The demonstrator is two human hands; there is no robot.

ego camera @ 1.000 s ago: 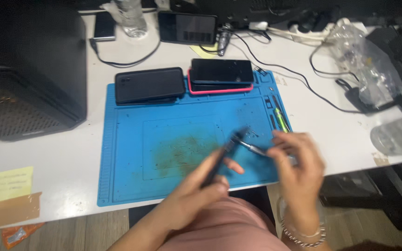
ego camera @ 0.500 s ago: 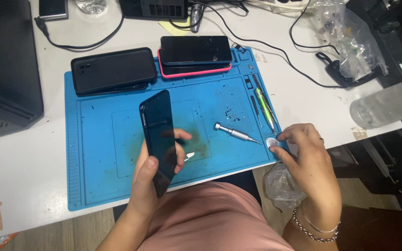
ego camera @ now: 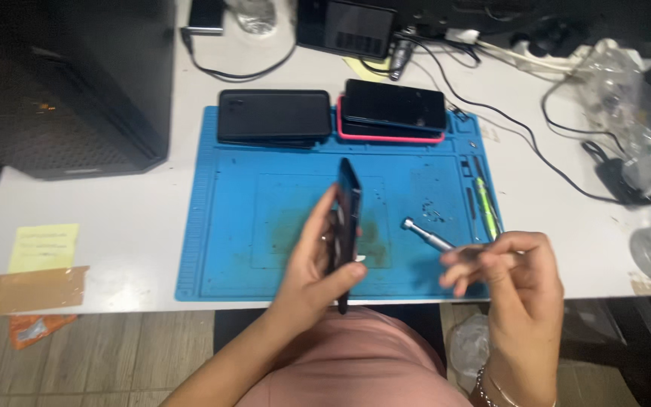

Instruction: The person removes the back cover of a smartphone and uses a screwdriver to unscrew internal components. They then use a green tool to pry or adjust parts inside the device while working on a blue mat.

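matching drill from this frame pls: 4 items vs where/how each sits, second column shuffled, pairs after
Items:
1. dark phone
2. silver screwdriver
3. pink-cased phone
4. yellow sticky note

Places or states:
A. lying flat on the blue mat, right of centre, beside the right hand
B. on the white table, left of the mat
C. held on edge in the left hand
D. at the mat's top edge, under another dark phone

Pairs: 1-C, 2-A, 3-D, 4-B
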